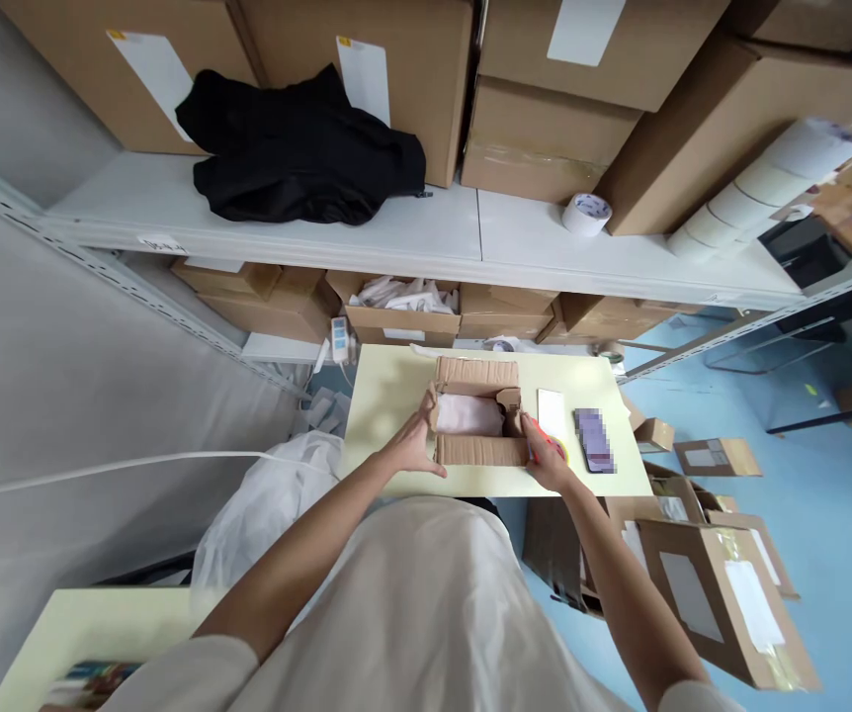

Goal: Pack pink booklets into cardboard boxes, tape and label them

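Note:
An open cardboard box [479, 452] lies on the pale yellow table, its long flaps folded outward. Inside it sits a white wrapped item [467, 415], and a brown flap stands up at the right end. My left hand [415, 443] holds the box's left end, fingers along the side and thumb spread toward the front flap. At the right end, my right hand [543, 463] grips the box edge with bent fingers. Against that hand is a red-and-yellow object [555, 447], perhaps a tape dispenser, partly covered by the hand.
On the table [388, 371], a white card [551, 410] and a phone [595, 440] lie to the right. Behind is a shelf [456, 232] with cartons, black clothing [307, 153] and tape rolls [587, 214]. Cartons [723, 593] stand on the floor at right; a white plastic bag [263, 514] is left.

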`<state>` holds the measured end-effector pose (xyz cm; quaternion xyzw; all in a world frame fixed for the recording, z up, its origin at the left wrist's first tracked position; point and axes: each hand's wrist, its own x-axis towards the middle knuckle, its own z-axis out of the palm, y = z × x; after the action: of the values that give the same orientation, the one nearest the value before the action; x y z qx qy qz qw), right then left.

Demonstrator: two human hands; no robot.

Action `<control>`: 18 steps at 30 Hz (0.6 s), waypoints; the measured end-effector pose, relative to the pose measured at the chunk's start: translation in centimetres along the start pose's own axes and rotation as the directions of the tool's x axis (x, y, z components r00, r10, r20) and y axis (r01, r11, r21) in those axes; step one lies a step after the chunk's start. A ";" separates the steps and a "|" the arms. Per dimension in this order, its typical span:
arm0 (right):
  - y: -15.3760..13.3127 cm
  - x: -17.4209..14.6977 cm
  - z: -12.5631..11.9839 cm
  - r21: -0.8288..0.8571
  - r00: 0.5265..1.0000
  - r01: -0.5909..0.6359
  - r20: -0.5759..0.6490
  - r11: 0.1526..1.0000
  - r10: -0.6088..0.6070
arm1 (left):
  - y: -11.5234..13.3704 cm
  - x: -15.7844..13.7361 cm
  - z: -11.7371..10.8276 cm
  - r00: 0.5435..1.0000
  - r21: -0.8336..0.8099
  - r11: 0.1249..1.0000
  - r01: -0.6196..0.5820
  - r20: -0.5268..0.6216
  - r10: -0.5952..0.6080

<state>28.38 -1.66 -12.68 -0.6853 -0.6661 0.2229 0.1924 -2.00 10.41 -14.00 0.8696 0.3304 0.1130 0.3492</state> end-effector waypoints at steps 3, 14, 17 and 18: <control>-0.6 0.1 -0.5 -0.100 0.970 0.022 0.242 0.995 0.003 | 0.4 1.5 -0.6 0.993 0.143 0.986 -0.082 0.099 0.068; -2.8 0.0 0.7 0.082 0.996 -0.060 0.065 0.995 0.055 | -1.7 0.7 -2.0 0.997 0.007 0.998 -0.069 -0.017 0.069; -2.4 1.2 1.2 0.234 0.973 -0.184 -0.094 0.955 0.210 | -2.2 0.7 -0.9 0.969 -0.158 0.987 -0.001 -0.243 -0.037; -2.1 1.9 1.3 0.277 0.961 -0.201 -0.131 0.940 0.244 | -2.4 0.8 -0.6 0.951 -0.208 0.978 0.009 -0.301 -0.073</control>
<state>25.93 0.26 -12.71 -0.7408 -0.5310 0.2722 0.3085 -2.77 12.54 -15.23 0.7939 0.3852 0.2726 0.3834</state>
